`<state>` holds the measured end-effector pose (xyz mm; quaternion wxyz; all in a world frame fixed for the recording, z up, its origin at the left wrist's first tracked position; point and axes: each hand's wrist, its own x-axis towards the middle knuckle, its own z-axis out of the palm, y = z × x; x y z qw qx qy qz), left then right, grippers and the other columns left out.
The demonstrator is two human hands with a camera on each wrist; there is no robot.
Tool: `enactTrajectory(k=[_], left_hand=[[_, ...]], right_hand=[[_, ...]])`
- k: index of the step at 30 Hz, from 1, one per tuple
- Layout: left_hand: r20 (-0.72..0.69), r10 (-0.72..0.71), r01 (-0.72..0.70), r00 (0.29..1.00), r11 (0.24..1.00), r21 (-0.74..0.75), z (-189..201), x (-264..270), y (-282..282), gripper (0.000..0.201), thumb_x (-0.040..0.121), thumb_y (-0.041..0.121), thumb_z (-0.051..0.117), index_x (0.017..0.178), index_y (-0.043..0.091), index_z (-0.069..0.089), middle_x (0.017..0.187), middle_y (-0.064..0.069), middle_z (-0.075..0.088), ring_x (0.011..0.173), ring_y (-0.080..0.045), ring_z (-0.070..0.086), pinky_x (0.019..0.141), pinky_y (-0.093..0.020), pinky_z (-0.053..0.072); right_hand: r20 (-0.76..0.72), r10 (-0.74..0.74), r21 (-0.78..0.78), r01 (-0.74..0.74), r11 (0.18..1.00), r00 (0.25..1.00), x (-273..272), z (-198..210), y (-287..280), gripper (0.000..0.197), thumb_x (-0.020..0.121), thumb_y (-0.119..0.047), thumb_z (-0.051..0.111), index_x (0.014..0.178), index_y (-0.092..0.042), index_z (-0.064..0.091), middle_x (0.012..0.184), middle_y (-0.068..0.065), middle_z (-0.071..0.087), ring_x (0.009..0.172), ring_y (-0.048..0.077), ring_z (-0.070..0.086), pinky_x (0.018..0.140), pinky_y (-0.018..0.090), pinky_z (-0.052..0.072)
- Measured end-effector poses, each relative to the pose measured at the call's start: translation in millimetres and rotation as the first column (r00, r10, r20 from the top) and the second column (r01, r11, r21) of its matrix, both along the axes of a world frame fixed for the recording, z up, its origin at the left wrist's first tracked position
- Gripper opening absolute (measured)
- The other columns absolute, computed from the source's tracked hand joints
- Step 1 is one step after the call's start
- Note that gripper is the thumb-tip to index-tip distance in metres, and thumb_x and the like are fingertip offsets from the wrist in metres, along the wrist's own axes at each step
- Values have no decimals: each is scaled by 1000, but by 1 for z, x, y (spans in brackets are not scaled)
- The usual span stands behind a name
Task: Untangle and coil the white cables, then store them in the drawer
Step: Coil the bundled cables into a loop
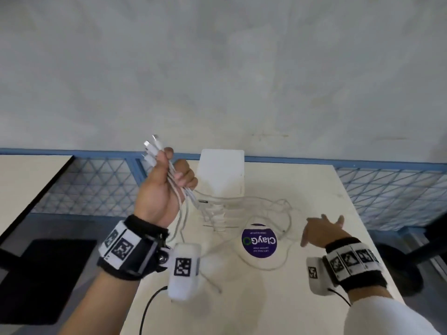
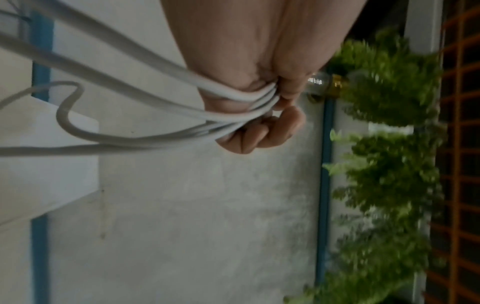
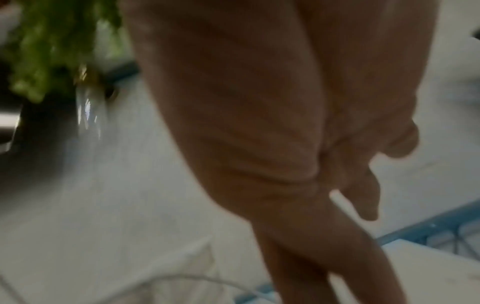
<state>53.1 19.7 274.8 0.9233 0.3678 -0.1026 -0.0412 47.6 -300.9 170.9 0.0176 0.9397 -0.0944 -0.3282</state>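
Observation:
My left hand (image 1: pixel 173 175) is raised above the table's left side and grips a bunch of several white cables (image 1: pixel 180 201). Their plug ends (image 1: pixel 152 146) stick out above the fist. In the left wrist view the fingers (image 2: pixel 262 131) curl round the cables (image 2: pixel 130 86). The strands run down to a loose tangle (image 1: pixel 278 213) on the table. My right hand (image 1: pixel 321 228) hovers over the right end of that tangle, fingers straight and spread. A blurred white strand (image 3: pixel 337 200) shows beside its fingers (image 3: pixel 363 197). A small white drawer unit (image 1: pixel 221 175) stands at the table's far edge.
A round purple ClayGo sticker (image 1: pixel 258 243) lies on the cream table (image 1: pixel 302 310), with cable looped around it. A blue mesh fence (image 1: pixel 387 197) runs behind the table. Another table (image 1: pixel 24 177) stands at the left. Green plants (image 2: pixel 384 144) hang beyond.

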Motion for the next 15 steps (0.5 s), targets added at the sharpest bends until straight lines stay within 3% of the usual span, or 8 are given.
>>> enactTrajectory(k=[2, 3, 5, 7, 9, 11, 13, 15], left_hand=[[-37, -18, 21, 999, 998, 59, -9, -8, -16, 29, 92, 39, 29, 74, 24, 48, 49, 9, 42, 41, -4, 36, 47, -17, 37], [-55, -41, 45, 998, 996, 76, -13, -11, -24, 26, 90, 38, 31, 75, 23, 46, 49, 9, 42, 41, -5, 36, 47, -17, 36], [-76, -80, 87, 994, 992, 93, -22, -19, -39, 22, 87, 39, 39, 76, 20, 44, 50, 8, 41, 42, -6, 37, 48, -18, 36], [-87, -93, 101, 992, 990, 95, -28, -27, -54, 23, 86, 38, 42, 77, 18, 43, 52, 6, 42, 46, -8, 40, 51, -20, 38], [-106, -79, 92, 991, 989, 118, -32, -34, -65, 22, 88, 34, 38, 77, 16, 44, 55, 4, 46, 51, -10, 45, 54, -19, 42], [-114, -51, 70, 992, 983, 167, -37, -38, -69, 23, 89, 33, 37, 77, 16, 46, 60, 2, 50, 56, -10, 46, 59, -19, 44], [-118, -54, 79, 992, 972, 220, -44, -39, -65, 24, 92, 34, 35, 78, 18, 46, 65, 3, 52, 62, -11, 47, 66, -22, 42], [-153, -84, 121, 985, 961, 247, -51, -40, -58, 26, 96, 34, 33, 80, 17, 46, 66, 3, 52, 64, -13, 48, 66, -24, 45]], right_hand=[[283, 14, 195, -71, 978, 959, -8, 14, 19, 23, 87, -11, 50, 85, -28, 65, 132, -6, 53, 135, 18, 35, 115, 53, 7], [451, -79, 434, -142, 890, 889, -13, 26, 35, 26, 89, -8, 50, 86, -30, 64, 128, -7, 56, 130, 15, 43, 116, 43, 16], [426, -362, 878, -283, 387, 829, -30, 56, 72, 25, 91, -21, 56, 113, -30, 56, 125, -7, 60, 121, 7, 53, 106, 23, 37], [228, -362, 962, -266, -60, 904, -41, 69, 107, 59, 80, -41, 56, 134, -24, 38, 117, -6, 62, 112, -3, 57, 91, 11, 44], [187, -316, 960, -241, -143, 930, -43, 59, 133, 71, 77, -48, 61, 137, -21, 34, 117, -8, 59, 110, -6, 55, 89, 10, 43], [138, -337, 968, -199, -152, 931, -42, 47, 148, 50, 87, -33, 60, 131, -22, 40, 118, -6, 58, 106, -2, 60, 85, 15, 48], [75, -328, 980, -131, -151, 942, -43, 43, 151, 35, 93, -20, 51, 126, -15, 42, 102, 2, 62, 75, 8, 66, 64, 17, 54], [86, -285, 989, -116, -92, 955, -47, 39, 151, 25, 95, -21, 48, 115, -6, 46, 73, 6, 59, 49, 16, 55, 45, 20, 45]])
